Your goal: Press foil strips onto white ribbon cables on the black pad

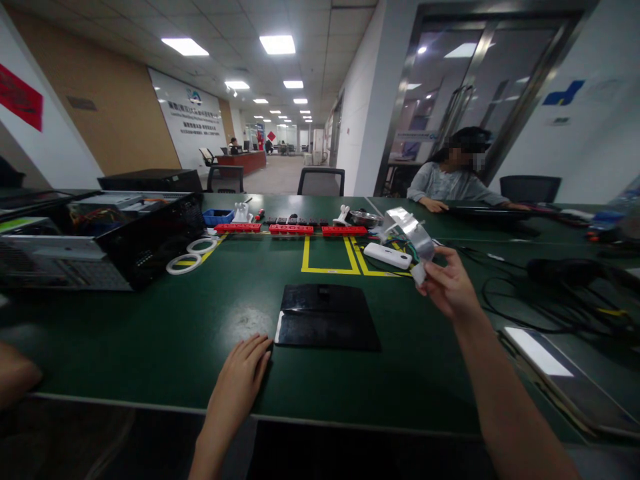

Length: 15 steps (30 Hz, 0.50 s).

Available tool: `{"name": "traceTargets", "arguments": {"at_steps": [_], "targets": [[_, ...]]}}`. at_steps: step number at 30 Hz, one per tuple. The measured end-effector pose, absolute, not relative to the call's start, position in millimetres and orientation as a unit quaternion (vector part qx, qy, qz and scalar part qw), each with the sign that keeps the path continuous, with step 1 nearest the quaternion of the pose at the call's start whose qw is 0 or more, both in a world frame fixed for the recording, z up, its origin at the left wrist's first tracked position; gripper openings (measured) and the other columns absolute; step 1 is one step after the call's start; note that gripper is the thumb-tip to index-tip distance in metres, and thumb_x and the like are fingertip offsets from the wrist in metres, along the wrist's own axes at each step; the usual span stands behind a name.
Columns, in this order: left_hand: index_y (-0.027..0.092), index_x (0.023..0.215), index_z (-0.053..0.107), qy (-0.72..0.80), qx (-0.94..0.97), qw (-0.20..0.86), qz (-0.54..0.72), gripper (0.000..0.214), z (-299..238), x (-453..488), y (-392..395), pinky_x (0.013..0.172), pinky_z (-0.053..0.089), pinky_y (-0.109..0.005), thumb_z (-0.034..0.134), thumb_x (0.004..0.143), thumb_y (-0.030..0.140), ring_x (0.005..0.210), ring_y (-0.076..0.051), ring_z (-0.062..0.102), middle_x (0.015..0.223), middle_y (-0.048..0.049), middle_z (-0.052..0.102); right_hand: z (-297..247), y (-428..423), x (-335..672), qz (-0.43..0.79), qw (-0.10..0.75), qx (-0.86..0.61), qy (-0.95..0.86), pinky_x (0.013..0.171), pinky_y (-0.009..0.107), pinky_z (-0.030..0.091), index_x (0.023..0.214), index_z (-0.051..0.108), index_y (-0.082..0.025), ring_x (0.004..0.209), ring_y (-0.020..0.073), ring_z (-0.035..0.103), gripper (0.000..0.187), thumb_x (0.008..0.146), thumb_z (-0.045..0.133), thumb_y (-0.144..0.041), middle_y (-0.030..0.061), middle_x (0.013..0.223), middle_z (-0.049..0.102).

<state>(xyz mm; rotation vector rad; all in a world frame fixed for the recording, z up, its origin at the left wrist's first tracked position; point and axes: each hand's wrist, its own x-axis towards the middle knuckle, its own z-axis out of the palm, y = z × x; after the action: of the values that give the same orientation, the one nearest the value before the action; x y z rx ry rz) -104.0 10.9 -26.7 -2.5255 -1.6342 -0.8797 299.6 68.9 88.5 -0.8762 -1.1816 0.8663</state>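
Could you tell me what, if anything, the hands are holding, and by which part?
The right hand pinches a clear film strip by its lower end. The left hand holds nothing, resting flat on the table.

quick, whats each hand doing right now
Left hand: open, flat on the green table, fingertips beside the black panel, holding nothing.
Right hand: closed, pinching a clear film strip raised above the table.
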Motion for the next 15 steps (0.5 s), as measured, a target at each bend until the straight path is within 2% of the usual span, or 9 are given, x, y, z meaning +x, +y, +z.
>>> {"name": "traceTargets", "arguments": {"at_steps": [3, 6, 8, 11, 15], "targets": [[0.022, 0.113, 0.061, -0.523, -0.806, -0.001, -0.279, 0.03, -27, -104, 11, 0.1, 0.04, -0.045, 0.042, 0.091, 0.028, 0.112, -0.022, 0.057, 0.118, -0.0062, 0.064, 91, 58, 293, 0.432, 0.628, -0.321, -0.562, 0.036, 0.019, 0.037, 0.102, 0.039, -0.031, 0.045, 0.0109, 0.047, 0.04, 0.073, 0.067, -0.031, -0.0077, 0.06, 0.049], [0.022, 0.114, 0.06, -0.521, -0.805, -0.005, -0.284, 0.031, -29, -104, 12, 0.1, 0.039, -0.046, 0.041, 0.091, 0.027, 0.112, -0.022, 0.056, 0.118, -0.0062, 0.064, 87, 53, 289, 0.502, 0.552, -0.293, -0.597, 0.034, 0.017, 0.032, 0.1, 0.037, -0.029, 0.04, 0.0104, 0.043, 0.037, 0.076, 0.065, -0.037, -0.0087, 0.052, 0.046], [0.022, 0.115, 0.059, -0.52, -0.801, -0.008, -0.295, 0.031, -31, -105, 12, 0.101, 0.039, -0.046, 0.039, 0.092, 0.026, 0.112, -0.022, 0.056, 0.118, -0.0067, 0.063, 82, 53, 287, 0.552, 0.471, -0.321, -0.608, 0.034, 0.016, 0.032, 0.099, 0.037, -0.026, 0.038, 0.0091, 0.044, 0.04, 0.075, 0.065, -0.039, -0.0081, 0.054, 0.048], [0.019, 0.116, 0.058, -0.53, -0.789, -0.022, -0.308, 0.034, -33, -108, 12, 0.099, 0.042, -0.042, 0.035, 0.092, 0.023, 0.112, -0.022, 0.056, 0.118, -0.009, 0.063, 72, 59, 284, 0.614, 0.305, -0.393, -0.613, 0.037, 0.017, 0.037, 0.101, 0.039, -0.021, 0.041, 0.0082, 0.048, 0.045, 0.073, 0.067, -0.041, -0.0053, 0.061, 0.053], [0.018, 0.119, 0.055, -0.562, -0.759, -0.032, -0.327, 0.036, -37, -110, 12, 0.096, 0.046, -0.04, 0.032, 0.091, 0.019, 0.112, -0.021, 0.057, 0.119, -0.0095, 0.062, 59, 69, 276, 0.633, 0.134, -0.445, -0.619, 0.039, 0.016, 0.041, 0.106, 0.042, -0.018, 0.045, 0.0084, 0.052, 0.044, 0.073, 0.066, -0.035, -0.0055, 0.063, 0.053]]}}
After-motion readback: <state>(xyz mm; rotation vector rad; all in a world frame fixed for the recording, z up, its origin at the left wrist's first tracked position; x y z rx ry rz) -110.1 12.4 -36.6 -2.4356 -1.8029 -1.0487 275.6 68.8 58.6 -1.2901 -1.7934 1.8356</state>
